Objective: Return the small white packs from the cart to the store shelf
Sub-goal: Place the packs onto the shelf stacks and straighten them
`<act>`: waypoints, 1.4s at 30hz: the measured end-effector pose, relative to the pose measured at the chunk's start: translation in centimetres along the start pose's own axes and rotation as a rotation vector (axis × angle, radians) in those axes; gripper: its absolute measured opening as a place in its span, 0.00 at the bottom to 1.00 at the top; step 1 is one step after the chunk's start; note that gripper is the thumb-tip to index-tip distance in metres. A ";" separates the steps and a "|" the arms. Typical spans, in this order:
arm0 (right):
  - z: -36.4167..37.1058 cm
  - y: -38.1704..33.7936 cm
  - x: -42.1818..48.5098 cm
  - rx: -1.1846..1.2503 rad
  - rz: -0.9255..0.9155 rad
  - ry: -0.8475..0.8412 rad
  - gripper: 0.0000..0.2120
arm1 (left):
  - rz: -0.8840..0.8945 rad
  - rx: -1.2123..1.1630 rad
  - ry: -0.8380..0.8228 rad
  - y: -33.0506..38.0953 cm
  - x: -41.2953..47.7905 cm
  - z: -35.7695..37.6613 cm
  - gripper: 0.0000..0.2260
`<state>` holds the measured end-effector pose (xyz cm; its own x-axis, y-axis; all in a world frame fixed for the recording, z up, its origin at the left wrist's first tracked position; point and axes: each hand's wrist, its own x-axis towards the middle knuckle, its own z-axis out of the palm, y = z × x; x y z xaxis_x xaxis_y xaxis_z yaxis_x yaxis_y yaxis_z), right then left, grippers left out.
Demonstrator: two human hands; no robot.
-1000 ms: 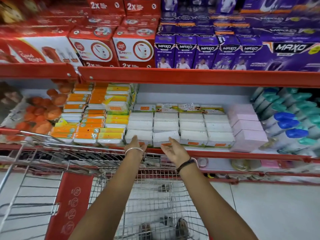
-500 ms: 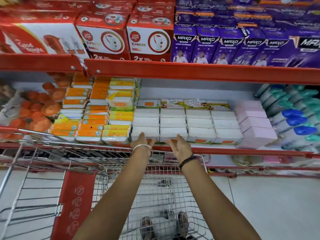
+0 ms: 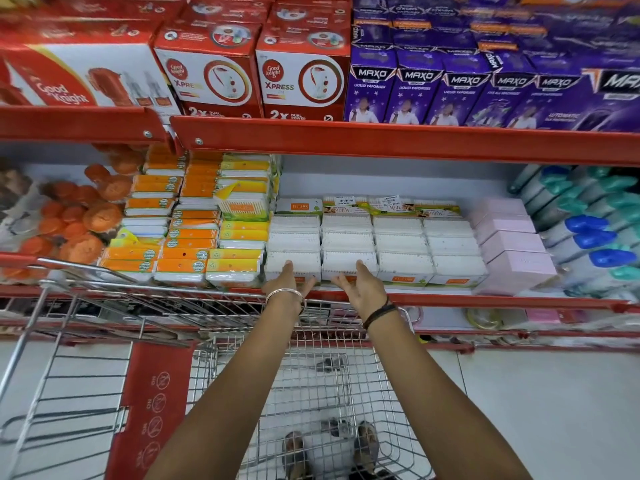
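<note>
While both arms are stretched over the wire cart (image 3: 104, 341):
Hands: left hand (image 3: 289, 279) and right hand (image 3: 360, 284) spread, laid against blocky white packs (image 3: 348, 263), centre frame.
Shelf (image 3: 485, 299): red metal edge.

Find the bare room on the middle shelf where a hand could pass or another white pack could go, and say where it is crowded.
Free: the gap above the white packs, under the red upper shelf, between the orange packs and the pink boxes. Crowded: the front edge, where left hand and right hand meet packs set side by side.
</note>
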<state>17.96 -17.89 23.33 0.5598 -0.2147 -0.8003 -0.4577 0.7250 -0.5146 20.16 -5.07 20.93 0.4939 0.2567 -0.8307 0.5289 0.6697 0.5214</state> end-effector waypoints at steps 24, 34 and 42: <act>2.4 -2.8 7.1 -1.928 -1.215 -0.148 0.27 | 1.338 1.858 -0.187 2.3 3.7 2.5 0.25; 2.0 -2.5 7.4 -1.873 -1.265 -0.161 0.30 | 1.360 1.837 -0.176 1.8 4.1 2.8 0.24; 1.9 -3.7 6.6 -1.820 -1.208 -0.262 0.26 | 1.358 1.887 -0.154 2.0 3.4 2.9 0.23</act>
<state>24.62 -20.77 20.55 0.9756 0.2197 0.0001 0.2047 -0.9090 -0.3629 24.91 -4.86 19.78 0.9660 -0.2582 -0.0101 -0.2526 -0.9519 0.1737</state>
